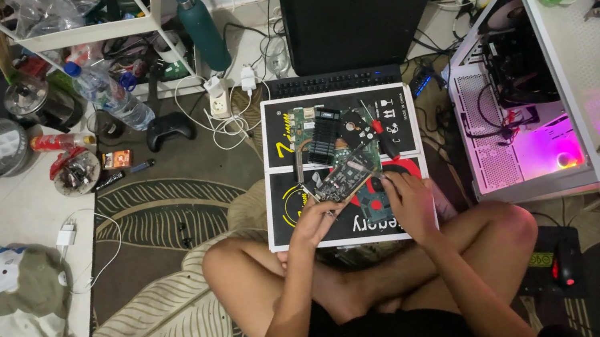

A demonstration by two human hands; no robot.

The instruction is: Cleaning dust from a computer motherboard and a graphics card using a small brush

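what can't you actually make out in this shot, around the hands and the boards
- Left hand: head view, its fingertips curl around the small circuit board, so the grip is hidden.
- Right hand: whatever lies under the palm on the black box is covered.
- Parts on the green board: too small to tell apart.
- Open computer case: interior dark; pink glow washes out detail.

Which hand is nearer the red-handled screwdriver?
Right. The right hand lies just below the red-handled screwdriver; the left hand sits farther left, at the small circuit board.
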